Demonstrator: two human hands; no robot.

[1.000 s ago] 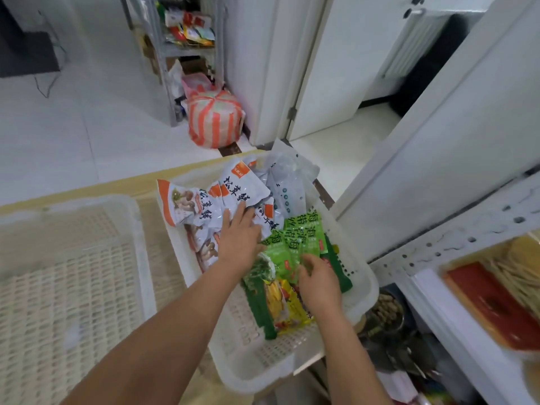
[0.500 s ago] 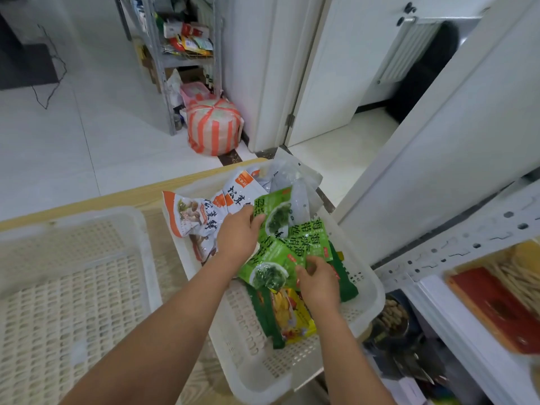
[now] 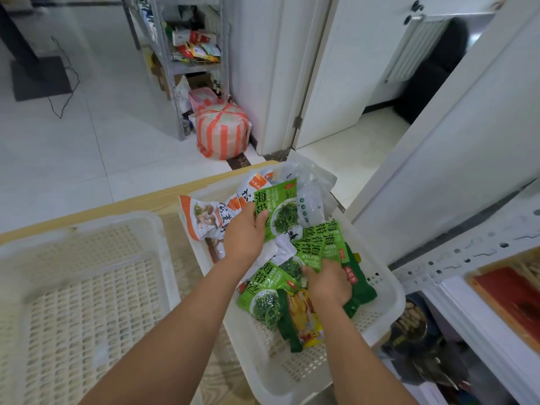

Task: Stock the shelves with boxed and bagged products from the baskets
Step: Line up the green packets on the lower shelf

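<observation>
Kelp pkt point(image 3: 279, 213) in left hand point(image 3: 244, 239)

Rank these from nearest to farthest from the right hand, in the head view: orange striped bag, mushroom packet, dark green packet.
1. Dark green packet: partly beneath the right hand, at its right.
2. Mushroom packet: left side of the same basket.
3. Orange striped bag: far ahead, on the floor.

We see a bright, evenly lit scene; soft white light washes the far floor tiles point(image 3: 96, 135) with a pale sheen, and shadows are faint. The wide lens bows straight lines toward the edges. The near left basket point(image 3: 87, 287) and the right shelf point(image 3: 467, 254) are smeared with blur; the middle is sharper.
</observation>
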